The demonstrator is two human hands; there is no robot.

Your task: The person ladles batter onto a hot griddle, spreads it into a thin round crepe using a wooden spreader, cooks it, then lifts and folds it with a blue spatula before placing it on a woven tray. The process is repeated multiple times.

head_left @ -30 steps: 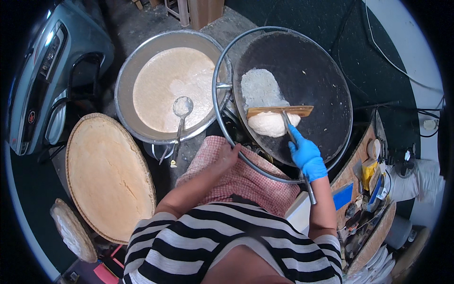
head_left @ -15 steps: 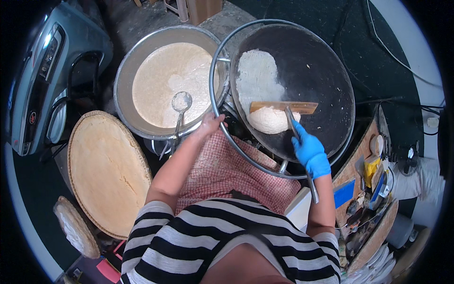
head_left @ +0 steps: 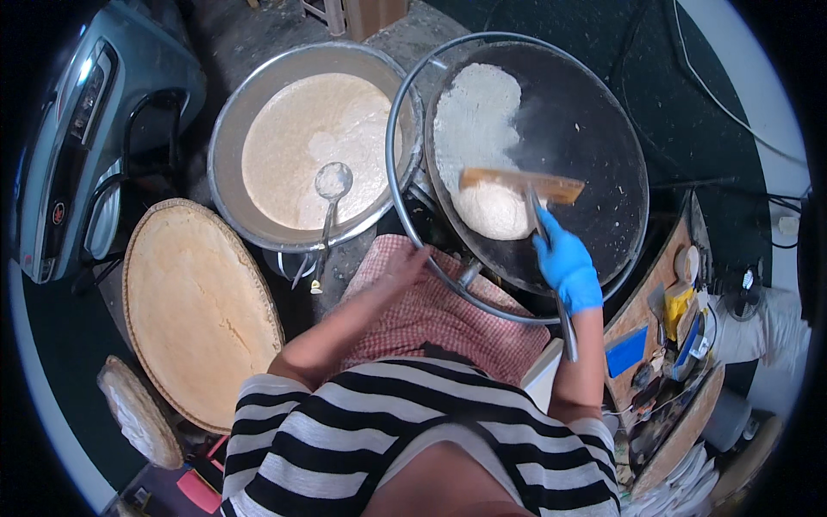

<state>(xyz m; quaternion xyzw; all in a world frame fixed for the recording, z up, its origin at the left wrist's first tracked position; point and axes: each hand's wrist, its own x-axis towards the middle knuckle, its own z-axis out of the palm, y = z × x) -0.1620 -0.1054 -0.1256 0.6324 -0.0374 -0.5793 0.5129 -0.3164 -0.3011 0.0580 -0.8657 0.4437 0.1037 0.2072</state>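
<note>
The right hand [head_left: 570, 263], in a blue glove, is closed around the metal handle of a wooden spreader [head_left: 562, 187], which looks blurry. The spreader's wooden bar rests against a soft, pale lump of dough [head_left: 491, 214] on the lower left part of a round black griddle [head_left: 594, 155]. A thin pale layer [head_left: 474, 108] covers the griddle above the lump. The left hand [head_left: 408, 265] is by the metal ring [head_left: 393, 168] around the griddle, in front of a red checked apron [head_left: 388, 302]; I can't tell if its grip is tight or loose. The ring curves between the left hand and the griddle, so it is in the way there. A big metal pot [head_left: 227, 155] of batter [head_left: 289, 129] stands close on the left, with a ladle [head_left: 332, 181] in it whose handle pokes over the rim. Below the pot is a big tan disc [head_left: 189, 319] with a bumpy edge. To the right, a messy desk [head_left: 639, 302] holds a blue box [head_left: 626, 351] and a yellow packet [head_left: 678, 312]. Right of the lump and pale layer, bare black griddle reaches to its edge, with small specks on it.
</note>
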